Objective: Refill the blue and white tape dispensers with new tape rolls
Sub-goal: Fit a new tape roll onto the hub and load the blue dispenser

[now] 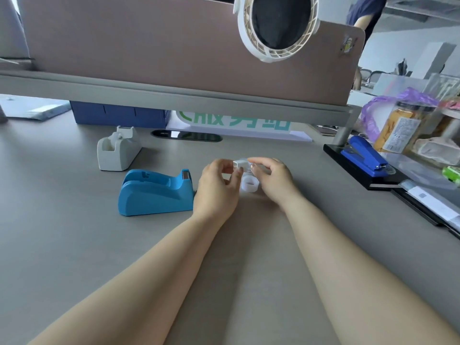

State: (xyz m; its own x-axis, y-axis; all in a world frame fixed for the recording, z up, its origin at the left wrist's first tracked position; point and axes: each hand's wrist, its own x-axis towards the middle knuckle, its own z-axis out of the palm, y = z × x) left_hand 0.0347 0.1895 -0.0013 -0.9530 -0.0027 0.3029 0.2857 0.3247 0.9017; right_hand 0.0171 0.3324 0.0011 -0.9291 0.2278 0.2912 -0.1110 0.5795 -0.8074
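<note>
Tape roll (242, 165) pinched between fingers of left hand (219, 185) and right hand (272, 179); no label legible.

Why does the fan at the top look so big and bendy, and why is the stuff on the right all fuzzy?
Head view: the wide lens stretches the edges, so the fan bulges and the desk rail bows; the jar and bags at right smear with blur; soft, even light leaves only faint shadows under the blue dispenser and hands.

This is an open-plan office. A grey desk (74, 245) backs onto a fabric divider panel (149, 46) with a clip-on fan (276, 28), and a blue stapler (363, 155) lies at the side. Office chairs (373, 75) stand beyond.
</note>
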